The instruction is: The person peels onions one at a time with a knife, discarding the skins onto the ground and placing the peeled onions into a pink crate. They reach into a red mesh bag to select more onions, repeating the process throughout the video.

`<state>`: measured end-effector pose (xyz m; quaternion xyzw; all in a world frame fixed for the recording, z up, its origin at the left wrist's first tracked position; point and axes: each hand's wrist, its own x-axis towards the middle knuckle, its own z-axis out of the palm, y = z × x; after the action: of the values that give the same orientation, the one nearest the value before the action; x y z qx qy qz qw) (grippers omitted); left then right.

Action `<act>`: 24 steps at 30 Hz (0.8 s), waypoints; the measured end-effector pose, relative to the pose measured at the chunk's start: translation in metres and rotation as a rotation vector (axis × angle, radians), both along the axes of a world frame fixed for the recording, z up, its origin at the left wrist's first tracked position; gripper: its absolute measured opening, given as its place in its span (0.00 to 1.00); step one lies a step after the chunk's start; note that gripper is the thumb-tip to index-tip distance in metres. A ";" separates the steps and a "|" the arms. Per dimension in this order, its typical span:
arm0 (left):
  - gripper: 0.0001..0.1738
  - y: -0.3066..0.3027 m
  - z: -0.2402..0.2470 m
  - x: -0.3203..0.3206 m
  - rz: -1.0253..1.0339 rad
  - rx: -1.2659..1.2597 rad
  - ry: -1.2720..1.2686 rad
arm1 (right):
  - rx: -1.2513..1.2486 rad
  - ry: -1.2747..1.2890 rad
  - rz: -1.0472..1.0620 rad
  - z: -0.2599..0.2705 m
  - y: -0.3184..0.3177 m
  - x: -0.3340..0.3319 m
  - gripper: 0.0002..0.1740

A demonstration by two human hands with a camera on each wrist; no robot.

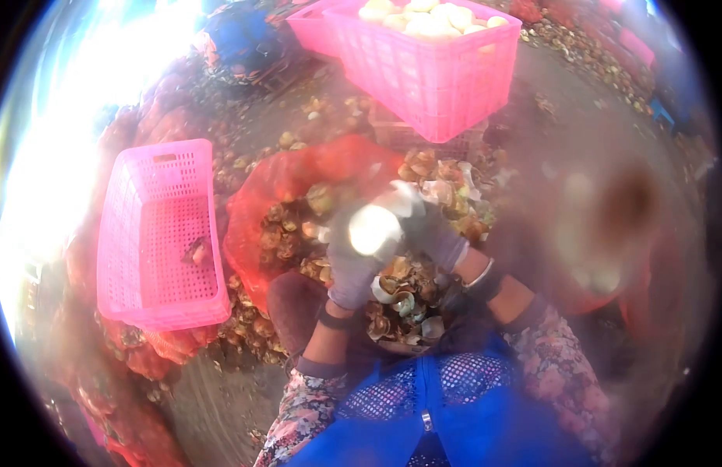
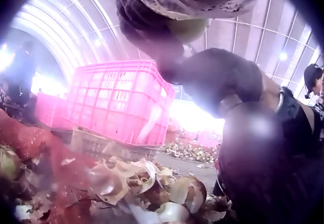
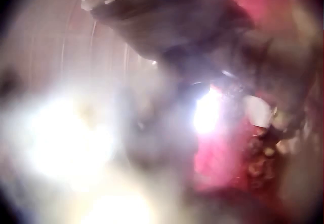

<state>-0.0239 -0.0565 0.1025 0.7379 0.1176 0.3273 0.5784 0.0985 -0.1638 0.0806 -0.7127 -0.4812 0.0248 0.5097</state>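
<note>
Amid onion peelings (image 1: 405,302), left hand (image 1: 355,268) gripped onion (image 2: 189,30), fingers curled; right hand's (image 1: 443,240) hold was unclear. Bulb looked firm, light, slick, best cupped round middle.

Dry onion skins (image 1: 248,335) litter the grey floor (image 1: 221,405) beside an open red mesh sack (image 1: 248,214) holding onions (image 1: 320,199).

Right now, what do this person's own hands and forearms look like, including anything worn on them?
The left hand and right hand wear pale purplish gloves. A black band circles the left wrist; the right has a white band and a black strap. Both sleeves are floral, with plain dark cuffs. Glare hides the fingertips from above.
</note>
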 end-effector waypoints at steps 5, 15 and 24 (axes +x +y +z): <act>0.40 0.002 0.007 0.001 -0.151 -0.425 -0.043 | 0.098 0.497 0.113 0.007 -0.012 0.003 0.27; 0.43 0.002 0.010 0.004 -0.133 -0.364 -0.021 | 0.070 0.988 0.135 0.039 -0.026 -0.008 0.30; 0.45 0.009 0.003 0.003 -0.328 -0.484 -0.018 | 0.158 0.890 -0.039 0.023 -0.022 -0.001 0.16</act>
<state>-0.0206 -0.0478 0.1059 0.5845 0.0662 0.1985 0.7840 0.0978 -0.1862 0.1037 -0.6006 -0.2022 0.2824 0.7201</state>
